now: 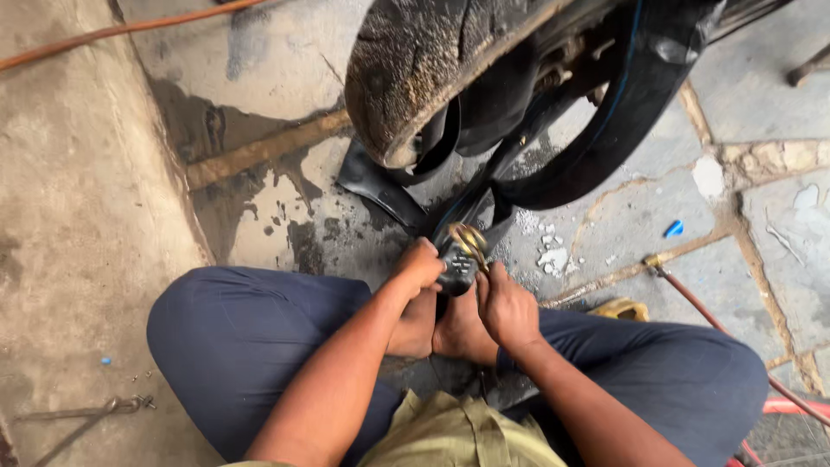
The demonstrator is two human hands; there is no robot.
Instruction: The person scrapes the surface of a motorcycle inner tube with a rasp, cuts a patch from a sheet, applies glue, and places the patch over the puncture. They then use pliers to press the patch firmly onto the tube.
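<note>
I sit on the ground with my knees apart, in dark blue trousers. My left hand (pixel 421 266) and my right hand (pixel 506 307) both grip a small black device with a brass fitting (pixel 461 252), held just above my bare feet (pixel 441 329). A black rubber inner tube (pixel 596 147) runs from that fitting up and loops out of a worn, muddy tyre (pixel 415 60) at the top centre. My fingers hide most of the device.
A reddish hose with a brass end (pixel 692 298) lies across the stone floor at right. An orange cable (pixel 112 33) crosses the top left. A concrete ledge (pixel 78 216) fills the left, with a metal chain (pixel 121 405) on it. A blue scrap (pixel 673 228) lies to the right.
</note>
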